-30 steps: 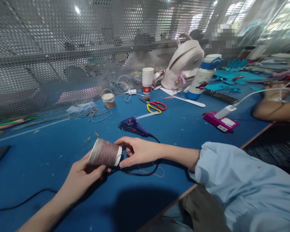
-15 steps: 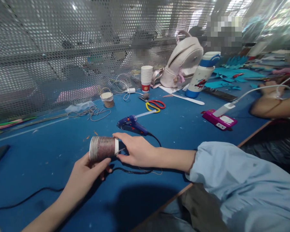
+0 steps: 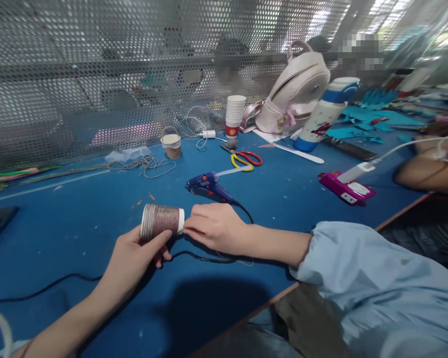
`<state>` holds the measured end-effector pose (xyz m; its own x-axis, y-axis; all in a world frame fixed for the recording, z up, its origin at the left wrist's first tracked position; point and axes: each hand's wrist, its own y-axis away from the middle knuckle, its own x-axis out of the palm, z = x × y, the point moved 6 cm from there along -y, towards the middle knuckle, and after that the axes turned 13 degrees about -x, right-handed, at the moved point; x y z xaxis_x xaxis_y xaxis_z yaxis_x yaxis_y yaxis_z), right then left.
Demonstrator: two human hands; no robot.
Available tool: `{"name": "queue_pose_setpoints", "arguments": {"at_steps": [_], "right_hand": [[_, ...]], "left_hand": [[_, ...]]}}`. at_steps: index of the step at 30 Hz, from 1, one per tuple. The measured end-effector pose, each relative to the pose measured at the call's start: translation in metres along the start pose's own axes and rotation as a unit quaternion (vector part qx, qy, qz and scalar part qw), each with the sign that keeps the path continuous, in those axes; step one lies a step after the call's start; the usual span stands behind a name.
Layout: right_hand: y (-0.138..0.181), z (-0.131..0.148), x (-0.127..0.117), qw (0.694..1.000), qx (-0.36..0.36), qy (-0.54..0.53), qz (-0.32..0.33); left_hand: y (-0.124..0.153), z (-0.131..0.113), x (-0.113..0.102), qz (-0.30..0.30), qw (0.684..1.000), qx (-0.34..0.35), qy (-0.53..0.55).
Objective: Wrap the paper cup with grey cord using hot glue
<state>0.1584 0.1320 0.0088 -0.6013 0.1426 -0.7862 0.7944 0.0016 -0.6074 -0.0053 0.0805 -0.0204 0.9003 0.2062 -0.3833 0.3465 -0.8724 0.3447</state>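
My left hand (image 3: pixel 142 251) is wrapped round a paper cup (image 3: pixel 162 222) lying on its side in the air above the blue table. Brown-red and grey string covers most of the cup's wall, leaving a white band bare at its right end. Beside that band, my right hand (image 3: pixel 216 226) has its fingers pinched together on the thin string (image 3: pixel 246 262), whose tail trails out below the wrist; the pinched part is hidden. Just behind the right hand lies a blue hot glue gun (image 3: pixel 209 185) with a glue stick in its back.
Yellow-and-red-handled scissors (image 3: pixel 246 160), a white plastic knife (image 3: pixel 300 153), a string-handled cup (image 3: pixel 171 145) and stacked paper cups (image 3: pixel 235 117) stand or lie farther back. A backpack (image 3: pixel 294 94), a bottle (image 3: pixel 326 114) and a magenta power strip (image 3: pixel 346 188) are right. Another person's arm (image 3: pixel 429 171) rests there.
My right hand's fingers, spread round the cup's white end before, have closed into a pinch beside it. The left hand keeps its hold on the cup. The view has shifted slightly left.
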Motion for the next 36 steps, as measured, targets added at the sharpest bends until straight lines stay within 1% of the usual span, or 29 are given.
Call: {"name": "queue_pose_setpoints", "arguments": {"at_steps": [3,7,14,22,25,29,32,36], "right_hand": [[-0.001,0.002,-0.004,0.999,-0.010,0.004,-0.033],[-0.003,0.004,-0.007,0.998,-0.025,0.013,-0.056],[-0.005,0.003,-0.008,0.997,-0.024,0.025,-0.065],[-0.003,0.002,-0.008,0.999,0.001,0.001,-0.054],[-0.003,0.001,-0.010,0.998,0.008,-0.013,-0.058],[-0.002,0.002,-0.012,0.998,0.015,-0.044,-0.050],[-0.001,0.004,-0.013,0.997,0.011,-0.065,-0.039],[0.002,0.003,-0.008,0.995,0.017,-0.096,-0.011]], "left_hand": [[0.000,0.000,0.002,0.012,1.000,-0.001,-0.006],[0.000,0.003,0.003,0.015,1.000,-0.006,-0.019],[0.001,0.001,0.004,0.014,0.999,-0.003,-0.031],[0.004,-0.001,0.004,0.026,0.999,-0.009,-0.030],[0.004,0.000,0.003,0.020,0.999,-0.004,-0.025],[0.001,0.004,0.001,0.018,1.000,-0.002,0.004],[-0.002,0.007,0.002,0.037,0.998,-0.010,0.052],[-0.006,0.010,0.004,0.058,0.989,-0.038,0.129]]}}
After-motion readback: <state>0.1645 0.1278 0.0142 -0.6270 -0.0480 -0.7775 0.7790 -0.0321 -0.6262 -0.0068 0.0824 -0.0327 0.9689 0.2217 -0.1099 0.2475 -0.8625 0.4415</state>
